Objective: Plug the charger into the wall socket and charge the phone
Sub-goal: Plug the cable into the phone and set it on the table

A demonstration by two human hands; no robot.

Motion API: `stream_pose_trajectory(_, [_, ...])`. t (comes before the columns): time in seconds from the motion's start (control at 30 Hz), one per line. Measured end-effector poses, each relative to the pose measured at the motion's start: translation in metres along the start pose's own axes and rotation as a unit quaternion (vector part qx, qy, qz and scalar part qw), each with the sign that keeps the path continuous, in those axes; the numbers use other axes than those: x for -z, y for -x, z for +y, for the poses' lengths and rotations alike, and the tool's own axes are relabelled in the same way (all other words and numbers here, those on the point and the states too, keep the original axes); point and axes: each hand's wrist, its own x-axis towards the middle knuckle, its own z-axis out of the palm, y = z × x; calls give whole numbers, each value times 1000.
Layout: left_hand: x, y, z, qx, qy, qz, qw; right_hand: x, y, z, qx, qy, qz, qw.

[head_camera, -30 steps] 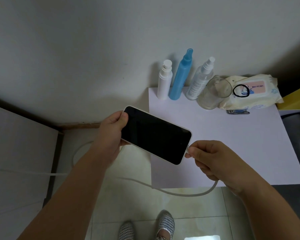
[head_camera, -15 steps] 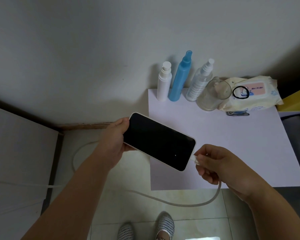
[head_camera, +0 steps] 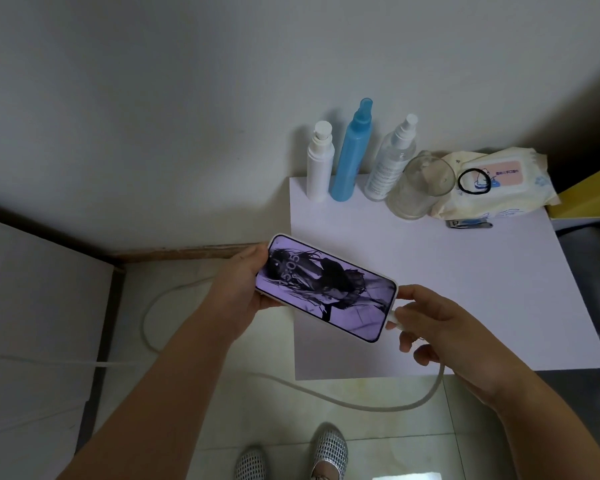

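My left hand (head_camera: 238,289) holds the phone (head_camera: 326,285) by its top end, over the left edge of the white table. The phone has a white case, and its screen is lit with a purple lock picture and a clock. My right hand (head_camera: 430,327) pinches the white cable plug (head_camera: 392,316) against the phone's bottom end. The white charging cable (head_camera: 343,403) loops down from that hand, across the floor and off to the left. The wall socket and the charger body are out of view.
The white table (head_camera: 465,289) carries a white bottle (head_camera: 319,161), a blue spray bottle (head_camera: 352,154), a clear spray bottle (head_camera: 392,157), an overturned glass (head_camera: 420,185), a wipes pack (head_camera: 492,185) with a hair tie, and nail clippers (head_camera: 468,224). My feet (head_camera: 291,459) stand on floor tiles.
The plug has closed the small gap to the phone's bottom end, and the dark screen has lit up. Both hands with the phone sit slightly lower than before.
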Motion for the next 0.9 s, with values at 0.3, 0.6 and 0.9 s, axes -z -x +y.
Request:
stream_pose_trajectory(0.3, [-17,-7,-3,9,-55,-17,998,-5,-13,7,64,140,66,986])
stream_pose_trajectory(0.6, [-41,-26,14,20,-84,-18,996,-18,-42,0,85,123,97,984])
stream_pose_trajectory(0.9, [-61,-15,-5,24,143,9,989,-27,-49,12,42,-147,124,980])
